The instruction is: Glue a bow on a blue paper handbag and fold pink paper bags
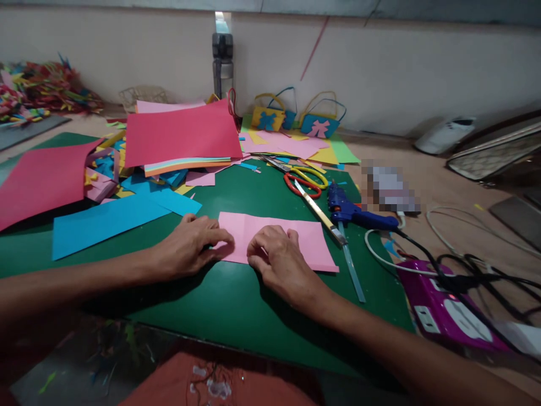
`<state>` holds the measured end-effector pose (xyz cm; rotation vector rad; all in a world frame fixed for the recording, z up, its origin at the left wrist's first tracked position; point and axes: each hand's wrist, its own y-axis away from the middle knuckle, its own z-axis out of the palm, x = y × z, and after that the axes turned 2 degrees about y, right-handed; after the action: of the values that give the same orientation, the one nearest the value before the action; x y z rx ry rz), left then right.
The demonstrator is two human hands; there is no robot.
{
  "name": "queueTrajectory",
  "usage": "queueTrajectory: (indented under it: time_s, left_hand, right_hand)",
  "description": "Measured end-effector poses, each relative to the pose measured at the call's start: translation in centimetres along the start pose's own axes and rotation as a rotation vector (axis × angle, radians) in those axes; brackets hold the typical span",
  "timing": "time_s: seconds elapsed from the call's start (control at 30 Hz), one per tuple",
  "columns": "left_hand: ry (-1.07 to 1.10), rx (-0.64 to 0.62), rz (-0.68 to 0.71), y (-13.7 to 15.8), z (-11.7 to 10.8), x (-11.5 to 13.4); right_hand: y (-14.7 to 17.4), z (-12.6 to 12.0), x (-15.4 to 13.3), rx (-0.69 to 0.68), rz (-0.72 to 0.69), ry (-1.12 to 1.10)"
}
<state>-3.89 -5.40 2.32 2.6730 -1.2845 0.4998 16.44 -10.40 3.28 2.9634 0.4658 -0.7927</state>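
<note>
A strip of pink paper [315,239] with crease lines lies on the green board [236,304] in front of me. At its left end, my left hand [196,242] has its fingers curled on the paper, with the index fingertip pressing down. The fingers of my right hand [279,256] are pinched together at the strip's near edge, around its middle; the spot under the fingertips is hidden. A narrow fold runs along the near edge at the right. Blue paper strips [114,223] lie to the left of my left hand.
Right of the pink strip are a cutter knife [319,211], scissors [306,183], a blue glue gun [350,208] with a glue stick and a purple power strip [443,310] with cables. Red paper sheets [181,135], scraps and small paper bags [319,127] are at the back.
</note>
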Motion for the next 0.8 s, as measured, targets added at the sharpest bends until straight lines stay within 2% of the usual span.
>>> queueTrajectory:
  time_s: [0.13, 0.3, 0.47, 0.8]
  left_hand:
    - [-0.220, -0.029, 0.254, -0.3, -0.1, -0.8]
    - [-0.371, -0.105, 0.395, -0.9, -0.8, -1.1]
    - [-0.407, -0.125, 0.458, -1.0, -1.0, -1.2]
    - [-0.364, -0.002, 0.460, 0.5, -0.7, -2.4]
  right_hand:
    - [0.0, -0.1, 0.2, 0.008, 0.004, -0.043]
    - [0.0, -0.2, 0.3, -0.011, -0.006, -0.058]
    - [0.1, -0.3, 0.3, -0.003, -0.002, -0.059]
    - [0.1, -0.2, 0.4, -0.003, -0.022, -0.034]
